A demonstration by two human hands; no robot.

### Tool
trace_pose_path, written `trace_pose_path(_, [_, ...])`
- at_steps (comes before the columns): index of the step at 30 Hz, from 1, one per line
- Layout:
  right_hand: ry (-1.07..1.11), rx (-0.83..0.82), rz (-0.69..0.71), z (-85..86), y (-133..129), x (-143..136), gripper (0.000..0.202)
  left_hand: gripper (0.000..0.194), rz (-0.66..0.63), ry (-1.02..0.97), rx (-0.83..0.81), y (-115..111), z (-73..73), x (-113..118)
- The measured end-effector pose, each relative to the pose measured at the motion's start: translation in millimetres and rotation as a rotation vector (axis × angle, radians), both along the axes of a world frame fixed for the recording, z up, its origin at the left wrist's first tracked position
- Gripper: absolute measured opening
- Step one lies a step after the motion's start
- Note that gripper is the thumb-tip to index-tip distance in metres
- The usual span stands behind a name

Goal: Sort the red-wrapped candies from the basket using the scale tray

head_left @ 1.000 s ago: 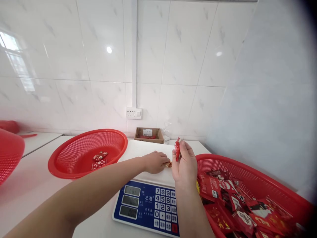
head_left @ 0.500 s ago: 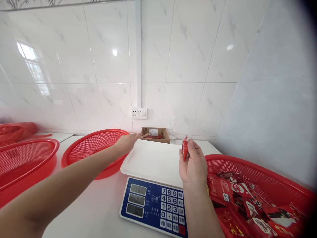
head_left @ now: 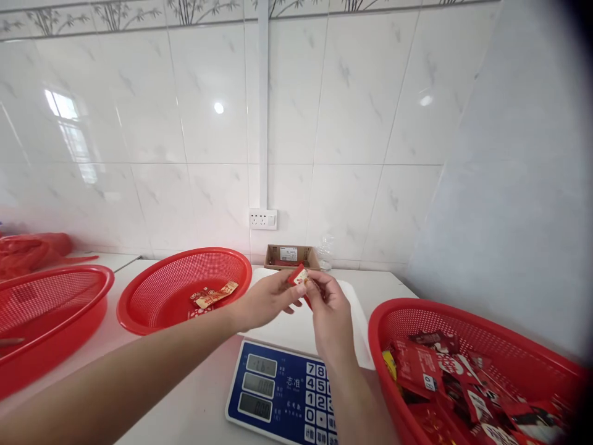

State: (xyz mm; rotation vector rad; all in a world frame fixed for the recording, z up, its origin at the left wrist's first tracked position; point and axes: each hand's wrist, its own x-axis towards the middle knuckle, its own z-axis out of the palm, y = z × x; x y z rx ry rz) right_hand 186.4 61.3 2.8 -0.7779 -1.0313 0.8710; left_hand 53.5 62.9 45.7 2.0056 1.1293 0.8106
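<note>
Above the white pan (head_left: 354,309) of a digital scale (head_left: 257,400), my two hands meet around a small red and cream packet (head_left: 301,277). My right hand (head_left: 331,312) pinches it from the right between thumb and fingers. My left hand (head_left: 266,303) grips its left side, with the thumb on the front. The fingers hide part of the packet. To the right, a red basket (head_left: 398,303) holds many red snack packets (head_left: 419,364). On the left, another red basket (head_left: 148,303) contains several packets (head_left: 215,295), one of them cream coloured.
Behind the scale stand a small cardboard box (head_left: 306,253) and a clear plastic item (head_left: 325,250) against the tiled wall. A third red basket (head_left: 69,278) is at far left, with a finger (head_left: 10,341) showing in it. Red netting (head_left: 34,247) lies beyond.
My left hand has come back from near the cardboard box to the packet. My right hand has moved left with it. Packets in the middle basket, hidden by my arm before, now show.
</note>
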Motion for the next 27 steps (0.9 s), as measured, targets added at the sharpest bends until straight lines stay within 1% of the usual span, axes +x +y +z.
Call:
trace_pose_path(2, [-0.080, 0.029, -0.034, 1.6, -4, -3, 0.028, 0.034, 0.009, -0.239, -0.061, -5, 0.4, 12])
trace_pose_path(3, [-0.093, 0.031, -0.050, 2.7, -5, -2, 0.031, 0.030, 0.025, -0.320, -0.073, -6, 0.5, 14])
trace_pose_path(5, [-0.097, 0.024, -0.055, 4.6, -5, 1, 0.036, 0.026, 0.037, -0.386, -0.061, -8, 1.3, 14])
trace_pose_path(7, [-0.139, -0.002, -0.020, 6.0, -4, 6, 0.035, 0.026, 0.028, -0.424, -0.062, -10, 2.9, 11])
trace_pose_path(10, [-0.275, -0.031, 0.072, 8.5, -5, 12, 0.039, 0.027, 0.041, -0.428, -0.079, -13, 5.5, 7])
trace_pose_path(13, [-0.393, 0.018, 0.106, 12.6, -11, 12, 0.043, 0.032, 0.058, -0.409, -0.080, -14, 6.2, 6])
trace_pose_path(18, [-0.473, 0.091, 0.039, 17.0, -22, 7, 0.044, 0.035, 0.051, -0.399, -0.049, -13, 6.1, 6])
trace_pose_path(21, [-0.501, 0.082, 0.031, 16.1, -21, 5, 0.044, 0.034, 0.081, -0.367, -0.013, -16, 7.2, 5])
trace_pose_path(23, [-0.527, 0.072, 0.007, 15.3, -20, 5, 0.040, 0.033, 0.106, -0.338, 0.034, -18, 8.3, 2])
trace_pose_path(25, [-0.550, 0.097, -0.066, 15.1, -20, 6, 0.035, 0.032, 0.173, -0.324, 0.091, -18, 9.7, -8])
trace_pose_path(27, [-0.543, 0.164, -0.171, 15.7, -24, 6, 0.046, 0.032, 0.309, -0.285, 0.146, -15, 11.1, -26])
